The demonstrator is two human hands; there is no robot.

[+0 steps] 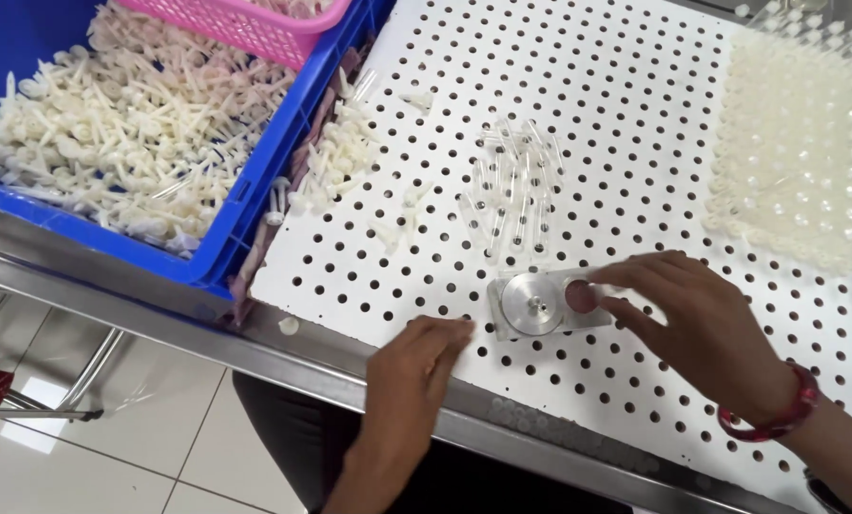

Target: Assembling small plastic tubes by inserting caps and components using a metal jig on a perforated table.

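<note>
— Nearest us, the left hand (416,357) lies at the bench (635,143) edge, fingers curled loosely down on the perforated top; it grips nothing that I can see.

— And the right hand (697,324)?

— Fingers spread, tips touching the small metal fixture (538,303), a square block with a round disc and a centre pin. It looks solid, stiff and smooth, so I'd hold it by the block's flat sides.

— Behind that?

— A loose heap of clear tubes (516,195), surely light, slick and easily crushed; pinch one mid-length. Farther left, white plastic stems (335,157) spill beside the blue bin (254,205), with a pink basket (254,24) on top.
</note>
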